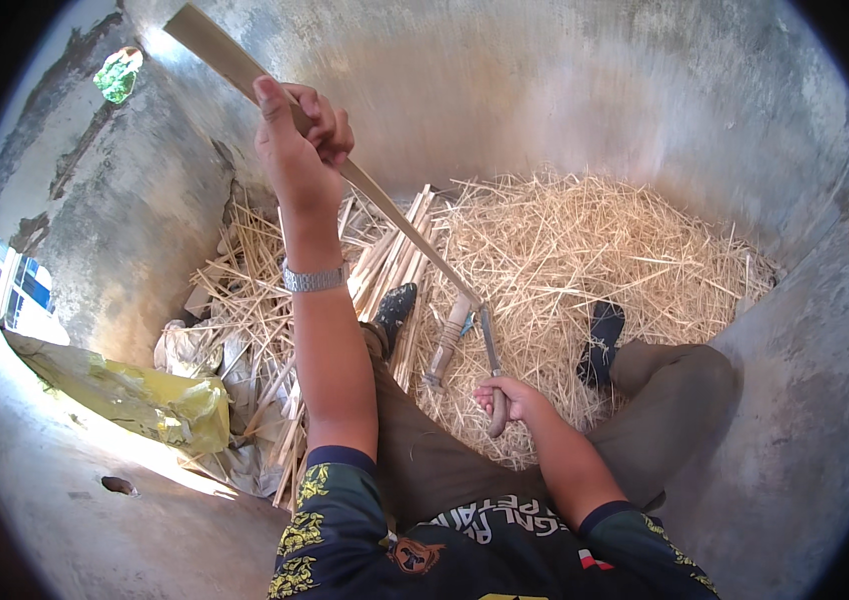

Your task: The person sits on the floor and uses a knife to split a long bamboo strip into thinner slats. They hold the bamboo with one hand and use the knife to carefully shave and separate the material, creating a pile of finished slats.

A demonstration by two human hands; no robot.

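Gripping a long flat strip (pixel 400 218) with the raised left hand (pixel 307 130), fingers curled round it and thumb pointing up; slanting from there down to the right. Closed in the right hand (pixel 515 398), by its handle, a curved knife (pixel 491 345), blade at the strip's lower end, contact unclear. Just left, near the left edge of the straw bed (pixel 595 240), a short wooden piece (pixel 448 345). Farther left, pale sticks (pixel 383 266), then a yellow sack (pixel 185 408). Behind everything, a curved grey wall (pixel 545 100).
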